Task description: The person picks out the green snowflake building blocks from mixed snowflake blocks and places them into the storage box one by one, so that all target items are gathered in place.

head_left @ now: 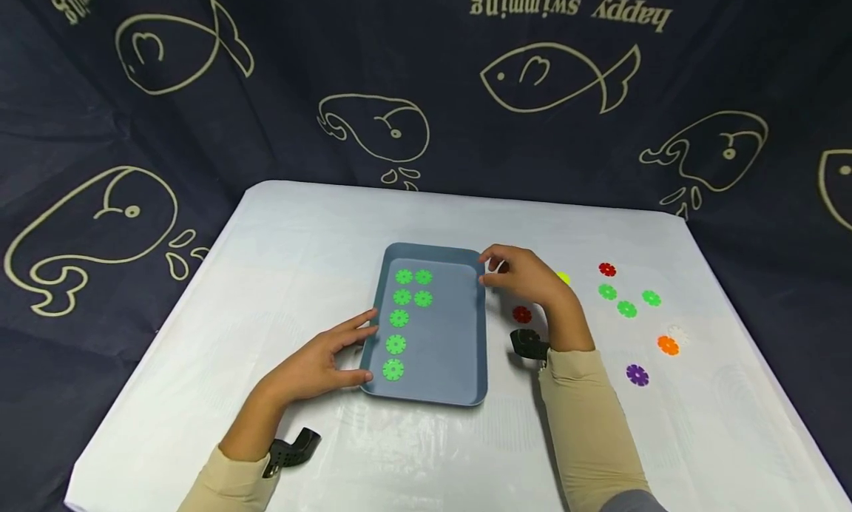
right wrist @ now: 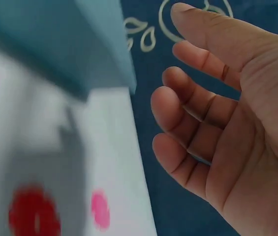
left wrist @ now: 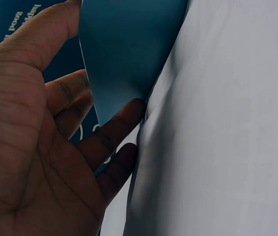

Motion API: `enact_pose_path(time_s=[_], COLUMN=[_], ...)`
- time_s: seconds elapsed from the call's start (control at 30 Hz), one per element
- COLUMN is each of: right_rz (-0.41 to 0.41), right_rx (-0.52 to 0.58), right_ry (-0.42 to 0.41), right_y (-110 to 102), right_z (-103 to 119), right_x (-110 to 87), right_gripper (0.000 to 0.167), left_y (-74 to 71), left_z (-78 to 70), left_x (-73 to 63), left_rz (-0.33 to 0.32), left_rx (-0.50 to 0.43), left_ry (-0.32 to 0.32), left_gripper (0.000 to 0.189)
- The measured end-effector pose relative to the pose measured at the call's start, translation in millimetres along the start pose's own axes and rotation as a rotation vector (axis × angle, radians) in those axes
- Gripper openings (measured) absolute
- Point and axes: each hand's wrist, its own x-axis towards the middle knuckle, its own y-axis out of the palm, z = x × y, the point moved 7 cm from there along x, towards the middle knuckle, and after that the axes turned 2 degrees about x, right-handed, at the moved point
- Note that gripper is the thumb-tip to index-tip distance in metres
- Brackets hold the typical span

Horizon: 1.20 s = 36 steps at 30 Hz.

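A blue-grey tray (head_left: 444, 334) lies on the white table. Flower-shaped green discs (head_left: 399, 318), several in all, form a left column with two more beside it at the top. My left hand (head_left: 313, 365) is at the tray's left side, fingers spread; in the left wrist view its fingertips (left wrist: 133, 110) touch the outer wall. At the tray's upper right corner is my right hand (head_left: 522, 274), holding nothing. In the right wrist view its fingers (right wrist: 178, 115) hang loosely bent, with a gap between them and the tray (right wrist: 99, 44).
Right of the tray lie loose discs: dark red (head_left: 522, 314), yellow (head_left: 563, 277), red (head_left: 607, 269), green (head_left: 627, 309), orange (head_left: 668, 345), white (head_left: 677, 334) and purple (head_left: 637, 375). A dark cloth (head_left: 399, 68) with fish drawings hangs behind the table.
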Motion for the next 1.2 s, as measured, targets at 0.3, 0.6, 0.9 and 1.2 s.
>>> enact_pose_path(time_s=[0.3, 0.6, 0.9, 1.2], right_rz=[-0.038, -0.115, -0.161, -0.134], right_rx=[-0.025, -0.109, -0.176, -0.193], right_ry=[0.081, 0.154, 0.242, 0.314], right_y=[-27, -63, -89, -101], right_z=[-44, -89, -129, -158], right_x=[-28.8, -64.0, -92.3, -108.9], right_gripper=[0.028, 0.031, 0.038, 0.045], left_y=[-3.3, -0.8, 0.9, 1.7], left_z=[-1.6, -1.7, -1.5, -1.6], left_x=[-2.0, -1.5, -0.9, -0.3], left_rz=[-0.002, -0.007, -0.012, 0.002], left_rx=[0.003, 0.011, 0.017, 0.002], left_ry=[-0.008, 0.005, 0.009, -0.008], left_gripper=[0.078, 0.077, 0.076, 0.077])
